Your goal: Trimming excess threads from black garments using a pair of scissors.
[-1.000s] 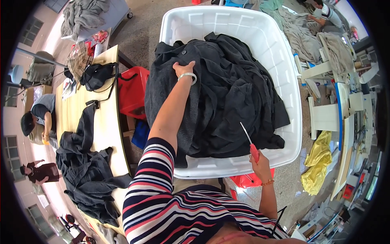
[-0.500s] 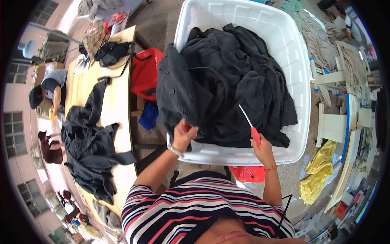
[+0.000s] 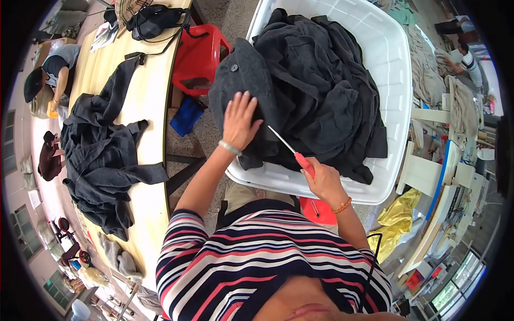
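Observation:
My left hand (image 3: 239, 119) lies with its fingers outstretched on a dark grey garment (image 3: 247, 69), which drapes over the left rim of a big white plastic tub (image 3: 390, 59). A round button shows on the garment's upper part. In my right hand (image 3: 327, 184) is a red-handled tool (image 3: 303, 161) with a slim metal shaft; its exact kind cannot be made out. The shaft points up and left, and its tip is close to my left fingers, over the cloth. More dark garments (image 3: 316, 80) lie heaped in the tub.
To the left, a pale wooden table (image 3: 152, 117) bears a spread dark garment (image 3: 107, 160) and a black bag (image 3: 155, 22). Between table and tub stands a red plastic stool (image 3: 199, 59). Yellow cloth (image 3: 399, 214) lies on the right. Other people work further off on both sides.
My left hand has gone from curled fingers at the garment's lower edge to a flat, spread hand higher on it. The tool in my right hand has moved left, toward that hand.

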The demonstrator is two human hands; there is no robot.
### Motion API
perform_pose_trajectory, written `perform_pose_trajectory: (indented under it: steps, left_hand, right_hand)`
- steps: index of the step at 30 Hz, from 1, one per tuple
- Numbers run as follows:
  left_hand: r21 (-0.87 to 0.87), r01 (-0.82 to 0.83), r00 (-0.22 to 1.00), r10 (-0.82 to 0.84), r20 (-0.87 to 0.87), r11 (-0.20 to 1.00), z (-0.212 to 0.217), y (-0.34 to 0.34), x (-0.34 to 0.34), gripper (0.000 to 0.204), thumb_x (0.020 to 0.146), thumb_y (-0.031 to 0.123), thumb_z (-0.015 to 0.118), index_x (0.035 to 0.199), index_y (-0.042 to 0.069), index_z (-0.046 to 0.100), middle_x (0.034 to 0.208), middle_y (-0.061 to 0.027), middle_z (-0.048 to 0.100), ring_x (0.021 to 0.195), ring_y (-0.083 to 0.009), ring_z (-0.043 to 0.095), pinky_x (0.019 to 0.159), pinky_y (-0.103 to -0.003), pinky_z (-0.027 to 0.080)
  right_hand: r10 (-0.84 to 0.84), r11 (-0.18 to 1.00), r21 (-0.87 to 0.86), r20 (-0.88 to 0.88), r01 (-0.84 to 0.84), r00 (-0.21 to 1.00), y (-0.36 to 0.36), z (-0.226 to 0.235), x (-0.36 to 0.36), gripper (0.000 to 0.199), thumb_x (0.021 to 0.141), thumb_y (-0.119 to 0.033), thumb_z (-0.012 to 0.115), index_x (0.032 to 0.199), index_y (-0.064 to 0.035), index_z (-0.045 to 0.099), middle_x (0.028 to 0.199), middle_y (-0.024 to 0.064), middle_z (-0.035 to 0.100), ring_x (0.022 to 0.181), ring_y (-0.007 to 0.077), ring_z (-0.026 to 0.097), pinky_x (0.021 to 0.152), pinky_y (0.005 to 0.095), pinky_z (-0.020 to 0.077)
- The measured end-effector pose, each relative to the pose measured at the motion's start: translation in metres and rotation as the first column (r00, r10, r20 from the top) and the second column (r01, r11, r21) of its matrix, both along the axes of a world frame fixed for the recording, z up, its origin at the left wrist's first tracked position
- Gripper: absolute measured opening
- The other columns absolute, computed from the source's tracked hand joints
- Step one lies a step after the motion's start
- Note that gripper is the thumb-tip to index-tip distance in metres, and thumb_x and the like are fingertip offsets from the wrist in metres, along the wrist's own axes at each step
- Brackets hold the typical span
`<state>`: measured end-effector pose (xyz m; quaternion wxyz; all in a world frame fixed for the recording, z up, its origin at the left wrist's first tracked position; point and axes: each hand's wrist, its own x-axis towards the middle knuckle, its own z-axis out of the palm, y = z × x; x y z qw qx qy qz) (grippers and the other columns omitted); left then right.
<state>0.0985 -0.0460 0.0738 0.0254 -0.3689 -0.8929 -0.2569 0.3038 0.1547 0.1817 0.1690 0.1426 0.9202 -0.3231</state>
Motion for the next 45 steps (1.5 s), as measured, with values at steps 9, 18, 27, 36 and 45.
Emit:
perform_pose_trajectory:
  steps: [9,18,27,36,45]
  left_hand:
    - [-0.293,0.155,0.988,-0.151,0.036,0.943,-0.038,0.018,-0.007,0.070,0.083,0.031,0.071,0.140,0.001,0.046,0.157,-0.0170,0.027,0.146,-0.0331,0.024,0.120,-0.045,0.020]
    - [0.530,-0.213,0.867,-0.092,0.491,0.821,-0.060,0.008,-0.054,0.044,0.089,-0.006,0.057,0.131,0.002,0.053,0.103,-0.0132,0.064,0.090,-0.0207,0.068,0.080,-0.030,0.056]
    - [0.335,-0.132,0.989,0.147,-0.022,0.933,-0.022,0.030,-0.162,0.044,0.089,0.021,0.067,0.129,0.007,0.057,0.124,-0.0177,0.060,0.113,-0.0326,0.058,0.096,-0.040,0.047]
    - [0.344,-0.229,0.831,-0.001,0.557,0.910,-0.105,0.040,-0.221,0.047,0.099,0.031,0.047,0.136,0.003,0.051,0.132,-0.0236,0.057,0.123,-0.0372,0.055,0.103,-0.040,0.043]
    - [0.388,-0.310,0.831,0.049,0.554,0.868,-0.087,0.025,-0.170,0.055,0.095,0.043,0.056,0.138,0.009,0.050,0.133,-0.0188,0.057,0.125,-0.0353,0.053,0.104,-0.044,0.041]
  right_hand:
    - [0.016,0.990,0.140,0.055,-0.024,0.998,-0.017,0.005,-0.037,0.025,0.090,-0.024,0.062,0.108,-0.0081,0.058,0.076,0.0214,0.067,0.074,0.0409,0.067,0.068,0.0497,0.0520]
    - [0.056,0.992,0.114,0.052,-0.062,0.997,-0.023,-0.003,-0.090,0.029,0.091,-0.026,0.062,0.111,-0.0046,0.059,0.082,0.0231,0.068,0.080,0.0422,0.066,0.073,0.0507,0.0521]
    - [-0.114,0.983,0.133,-0.084,0.125,0.990,-0.037,0.007,-0.127,0.031,0.091,-0.027,0.062,0.113,-0.0054,0.060,0.083,0.0226,0.068,0.081,0.0419,0.066,0.073,0.0491,0.0522]
    - [-0.100,0.962,0.248,-0.054,0.111,0.993,-0.049,0.018,-0.200,0.029,0.090,-0.027,0.063,0.105,-0.0022,0.062,0.083,0.0208,0.069,0.081,0.0398,0.068,0.073,0.0480,0.0533]
    - [0.058,0.979,0.189,0.069,-0.070,0.996,-0.035,0.015,-0.136,0.028,0.089,-0.029,0.065,0.101,-0.0039,0.060,0.080,0.0205,0.068,0.077,0.0398,0.067,0.069,0.0495,0.0526]
